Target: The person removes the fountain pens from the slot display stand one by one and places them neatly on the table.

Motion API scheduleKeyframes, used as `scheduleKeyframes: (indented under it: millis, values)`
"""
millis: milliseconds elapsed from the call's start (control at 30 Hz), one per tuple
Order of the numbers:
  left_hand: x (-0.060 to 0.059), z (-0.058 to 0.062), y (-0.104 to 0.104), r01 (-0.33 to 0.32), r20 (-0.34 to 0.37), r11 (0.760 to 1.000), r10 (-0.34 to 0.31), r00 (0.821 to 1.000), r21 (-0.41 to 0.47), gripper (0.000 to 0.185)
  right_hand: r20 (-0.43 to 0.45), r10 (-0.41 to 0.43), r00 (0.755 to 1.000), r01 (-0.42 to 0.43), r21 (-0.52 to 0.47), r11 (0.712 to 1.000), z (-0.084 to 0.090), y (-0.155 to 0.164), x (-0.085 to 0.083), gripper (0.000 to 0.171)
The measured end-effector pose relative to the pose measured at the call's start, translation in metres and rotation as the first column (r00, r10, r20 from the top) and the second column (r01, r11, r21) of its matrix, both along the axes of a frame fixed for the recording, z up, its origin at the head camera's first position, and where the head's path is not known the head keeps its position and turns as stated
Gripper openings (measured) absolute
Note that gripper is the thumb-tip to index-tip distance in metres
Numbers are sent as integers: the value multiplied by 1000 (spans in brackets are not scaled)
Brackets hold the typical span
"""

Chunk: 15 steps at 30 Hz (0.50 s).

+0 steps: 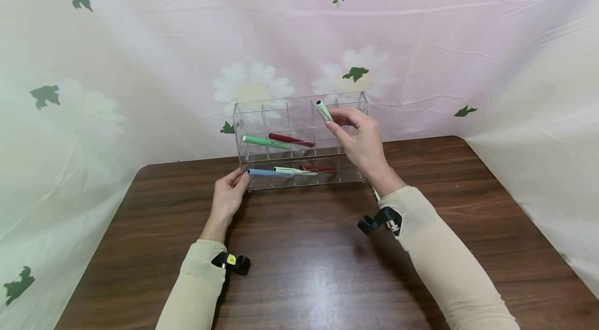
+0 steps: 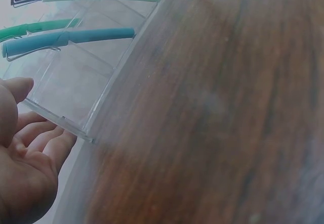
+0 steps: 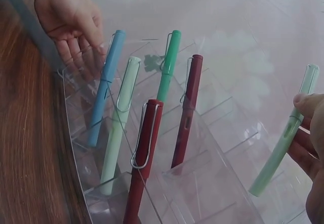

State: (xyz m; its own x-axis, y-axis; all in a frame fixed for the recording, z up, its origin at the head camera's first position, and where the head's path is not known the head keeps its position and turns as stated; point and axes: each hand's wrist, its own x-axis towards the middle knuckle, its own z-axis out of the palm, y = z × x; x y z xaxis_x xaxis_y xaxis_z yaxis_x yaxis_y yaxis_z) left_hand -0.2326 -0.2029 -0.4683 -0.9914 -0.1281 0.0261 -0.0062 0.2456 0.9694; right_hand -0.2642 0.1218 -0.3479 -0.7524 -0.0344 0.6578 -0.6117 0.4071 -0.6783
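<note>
A clear stepped pen rack (image 1: 346, 176) stands at the back of the table. My left hand (image 1: 228, 196) grips its left side wall, thumb in front and fingers behind. Above the upper tier, my right hand (image 1: 364, 140) pinches a pale green pen (image 3: 276, 155), held tilted and apart from the rack. The upper tier holds a green pen (image 1: 265, 142) and a dark red pen (image 1: 292, 140). Leaning in the lower tier are a blue pen (image 3: 104, 95), another pale green pen (image 3: 117, 133) and a red pen (image 3: 144, 158). Their metal clips show in the right wrist view.
The dark wooden table (image 1: 299, 257) stretches in front of the rack. Close behind hangs a pink cloth backdrop (image 1: 178, 60) printed with flowers and leaves. Each wrist wears a black camera mount (image 1: 374, 222). Clear dividers split the rack's tiers into several slots.
</note>
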Motion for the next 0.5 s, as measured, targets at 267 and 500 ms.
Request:
scheduleKeyframes:
  millis: [267,500]
  values:
    - [-1,0,0,0,5,1000,0,1000,6,46,12,-1,1000,2,-29,1000,-4,9,4,24]
    - [-1,0,1,-1,1,1000,1,1000,20,46,20,-9,1000,9,-24,1000,-11,18,7,22]
